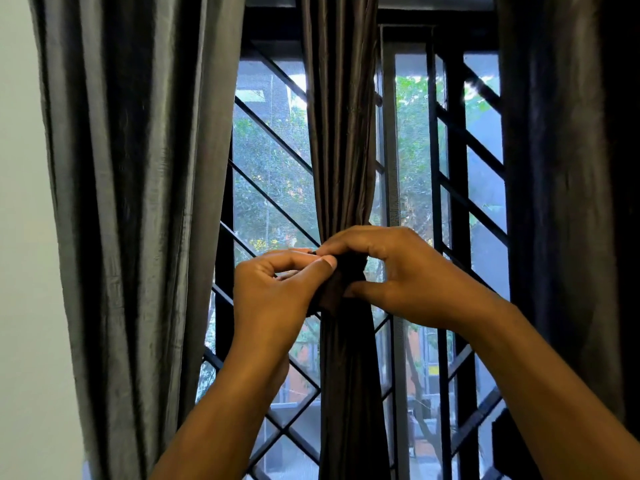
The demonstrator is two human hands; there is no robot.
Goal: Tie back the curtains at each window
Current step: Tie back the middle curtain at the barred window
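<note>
Both hands are up at the waist of the middle curtain (341,150), working right where the cloth is cinched tight. From the head camera, the left hand (273,292) has thumb and forefinger pressed together in a narrow pinch on the dark tie band (337,289), right at the gathered point; the right hand (398,275) arches over the top, fingers curled down around the band from the other side, thumb tucked beneath it. So both are closed on that one strip of fabric, and the knot or fastening itself is hidden between them; I can't tell whether it is already secured. The middle curtain hangs bunched into a slim column in front of the window grille (277,140), pulled in at the hands and falling straight below. To the left, a grey curtain (131,202) hangs loose and full beside the pale wall (20,237), and a darker one (561,202) drapes at the right edge, neither tied that I can see. My read: the fastening step is in hand. The risk now is slip. This fabric looks smooth and shiny, so if either pinch lets go before the band is snug, the folds could spill out and the gather would sag down the column. Pulling unevenly could also leave the band crooked.
</note>
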